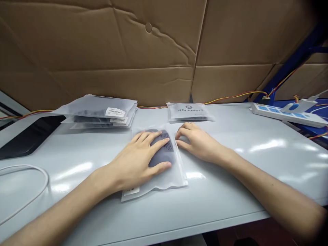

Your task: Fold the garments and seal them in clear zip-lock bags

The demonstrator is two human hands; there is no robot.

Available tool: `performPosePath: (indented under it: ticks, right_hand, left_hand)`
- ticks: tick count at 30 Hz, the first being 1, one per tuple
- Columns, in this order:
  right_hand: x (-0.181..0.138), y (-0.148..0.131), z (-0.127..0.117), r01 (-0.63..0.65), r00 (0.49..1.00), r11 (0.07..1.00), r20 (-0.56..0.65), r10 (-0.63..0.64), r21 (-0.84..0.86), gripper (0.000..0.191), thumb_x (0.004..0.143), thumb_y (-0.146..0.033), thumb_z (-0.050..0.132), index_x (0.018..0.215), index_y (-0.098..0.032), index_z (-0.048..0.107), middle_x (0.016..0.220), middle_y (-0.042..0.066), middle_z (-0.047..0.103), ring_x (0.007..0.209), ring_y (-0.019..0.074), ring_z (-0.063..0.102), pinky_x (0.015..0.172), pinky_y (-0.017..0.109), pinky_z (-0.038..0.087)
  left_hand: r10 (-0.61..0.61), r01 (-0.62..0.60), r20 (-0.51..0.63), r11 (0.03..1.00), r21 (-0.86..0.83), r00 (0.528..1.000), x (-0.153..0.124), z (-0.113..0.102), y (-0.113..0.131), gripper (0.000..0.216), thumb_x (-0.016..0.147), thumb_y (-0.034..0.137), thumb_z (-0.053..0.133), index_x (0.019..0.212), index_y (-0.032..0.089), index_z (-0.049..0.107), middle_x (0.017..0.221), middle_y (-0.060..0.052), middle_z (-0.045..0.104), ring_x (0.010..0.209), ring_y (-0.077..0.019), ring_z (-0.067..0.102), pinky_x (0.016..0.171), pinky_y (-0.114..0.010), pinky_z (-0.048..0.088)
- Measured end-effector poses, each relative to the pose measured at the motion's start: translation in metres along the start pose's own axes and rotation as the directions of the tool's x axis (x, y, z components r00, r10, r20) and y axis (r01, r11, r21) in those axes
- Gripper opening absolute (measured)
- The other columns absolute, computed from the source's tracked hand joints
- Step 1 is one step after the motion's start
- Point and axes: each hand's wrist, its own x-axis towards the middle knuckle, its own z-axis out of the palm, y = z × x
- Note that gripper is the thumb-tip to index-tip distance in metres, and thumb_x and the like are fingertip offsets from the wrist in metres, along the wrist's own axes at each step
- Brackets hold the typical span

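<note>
A frosted plastic bag [160, 179] lies on the pale grey table [243, 171], with a dark grey item [164, 152] sealed inside it. My left hand [135, 160] is pressed down on the bag, its fingers and thumb spread over the dark item. My right hand [197, 141] sits just to the right, with curled fingertips against the bag's right edge. Part of the item is hidden under my left hand.
Behind my hands lie a stack of frosted bags [99, 111] and a ROCKBROS bag [189, 112]. A black slab [28, 136] and a white cable [47, 181] lie at left. A power strip [287, 115] sits at right, with wires along the cardboard-covered back [128, 41].
</note>
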Motion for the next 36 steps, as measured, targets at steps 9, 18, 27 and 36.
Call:
performPosePath:
  ticks: [9,18,27,36]
  right_hand:
    - [0.001,-0.001,0.002,-0.011,1.000,1.000,-0.002,0.011,-0.009,0.024,0.102,-0.036,0.049,0.100,-0.022,0.068,0.106,0.009,0.063,0.107,0.0263,0.057,0.095,0.041,0.048]
    - [-0.001,-0.007,0.007,-0.064,0.998,0.995,-0.016,0.065,0.074,0.024,0.099,-0.039,0.054,0.090,-0.021,0.067,0.112,0.010,0.061,0.112,0.0271,0.056,0.098,0.043,0.049]
    - [-0.004,-0.016,0.013,-0.077,0.997,0.978,0.004,0.077,0.196,0.022,0.093,-0.030,0.059,0.075,-0.021,0.066,0.111,0.009,0.059,0.113,0.0255,0.054,0.099,0.044,0.049]
    - [-0.003,-0.012,0.008,-0.108,0.994,0.975,0.032,0.104,0.193,0.015,0.090,-0.026,0.061,0.076,-0.022,0.065,0.112,0.008,0.061,0.114,0.0251,0.055,0.099,0.041,0.050]
  left_hand:
    - [0.000,-0.006,-0.067,0.997,-0.082,0.998,0.004,0.002,0.007,0.067,0.097,0.060,0.049,0.152,0.023,0.046,0.154,-0.011,0.049,0.142,-0.0339,0.043,0.123,-0.058,0.027]
    - [0.005,-0.013,-0.086,0.995,-0.096,0.996,0.005,0.005,0.010,0.067,0.096,0.059,0.050,0.151,0.020,0.046,0.155,-0.011,0.049,0.144,-0.0323,0.042,0.127,-0.057,0.021]
    - [0.015,-0.021,-0.079,0.997,-0.072,0.997,0.006,0.007,0.012,0.070,0.097,0.060,0.048,0.154,0.019,0.042,0.158,-0.014,0.045,0.148,-0.0329,0.038,0.127,-0.060,0.018]
    - [-0.008,0.005,-0.047,0.998,-0.070,0.999,0.006,0.009,0.011,0.073,0.099,0.063,0.043,0.157,0.019,0.036,0.163,-0.014,0.038,0.152,-0.0322,0.032,0.128,-0.060,0.016]
